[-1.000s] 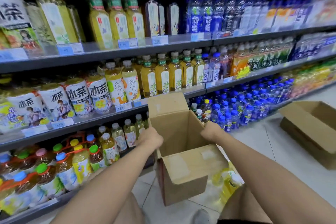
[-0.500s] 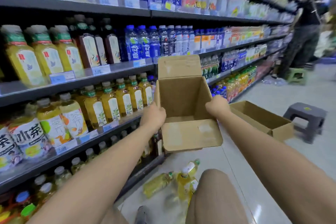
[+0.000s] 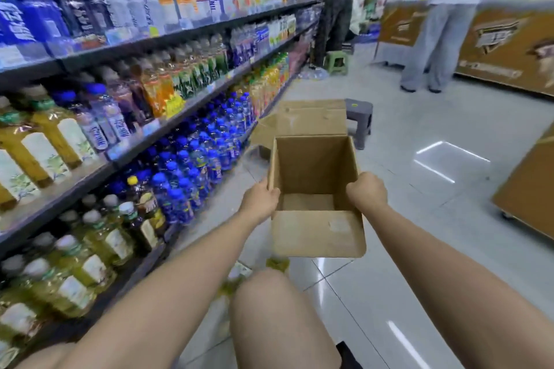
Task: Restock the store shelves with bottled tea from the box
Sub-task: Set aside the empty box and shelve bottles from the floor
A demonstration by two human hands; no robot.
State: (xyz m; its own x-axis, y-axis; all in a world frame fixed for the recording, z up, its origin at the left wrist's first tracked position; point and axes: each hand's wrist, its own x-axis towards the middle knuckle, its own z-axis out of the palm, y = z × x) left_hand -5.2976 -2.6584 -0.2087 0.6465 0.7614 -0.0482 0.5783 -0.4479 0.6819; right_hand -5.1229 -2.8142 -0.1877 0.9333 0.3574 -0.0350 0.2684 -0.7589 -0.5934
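Observation:
I hold an open cardboard box (image 3: 314,168) out in front of me over the aisle floor, and its inside shows bare. My left hand (image 3: 261,199) grips the box's left wall, my right hand (image 3: 366,192) grips its right wall. Yellow tea bottles (image 3: 271,263) lie on the floor under the box, partly hidden by my knee. More yellow tea bottles (image 3: 45,141) stand on the shelves (image 3: 99,168) to my left, among blue-capped drinks.
A second open cardboard box (image 3: 269,126) sits on the floor behind the one I hold. A grey stool (image 3: 359,120) stands beyond it, a green stool (image 3: 335,61) farther down. Two people stand at the aisle's far end. Brown display stands line the right side.
My view has swung to the right, from facing the shelves to looking down the aisle. The box has moved with my hands, away from the shelf and out over the floor.

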